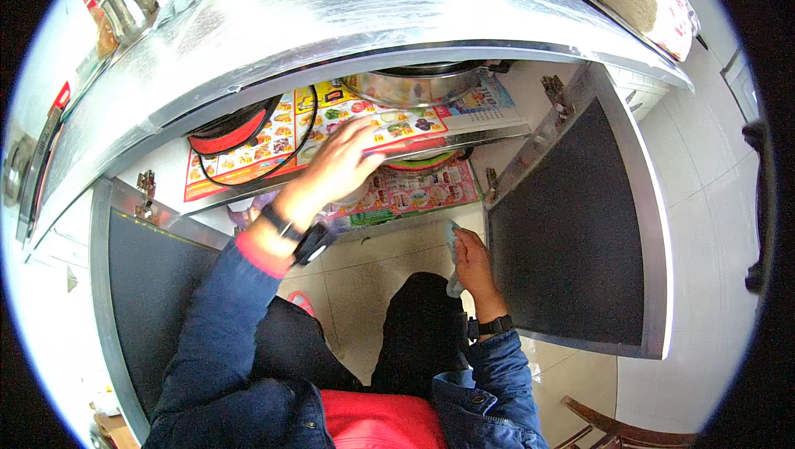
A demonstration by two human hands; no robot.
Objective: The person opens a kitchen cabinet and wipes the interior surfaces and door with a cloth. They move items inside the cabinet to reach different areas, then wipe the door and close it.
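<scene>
My left hand (pixel 338 163), slightly blurred, reaches over the upper shelf of an open cabinet. Its thumb stands apart from the fingers and I see nothing in it. Below it lies a printed flyer (pixel 397 128) with food pictures, used as a shelf liner. In my right hand (pixel 474 263), beside the right-hand door, is a pale blue-grey cloth (pixel 451 238). A steel pan (pixel 410 90) with a dark rim rests at the back of the shelf, partly hidden by the countertop. To the left sits a red and black appliance (pixel 233 132), with a black cord (pixel 308 132) looping across the flyer.
Both cabinet doors stand open, the left door (pixel 155 287) and the right door (pixel 571 244). On the lower level, a pink flyer (pixel 428 191) lies under a round green-and-red-rimmed item (pixel 422 163). The metal countertop (pixel 372 14) overhangs the shelves. A wooden stool (pixel 612 429) is at lower right.
</scene>
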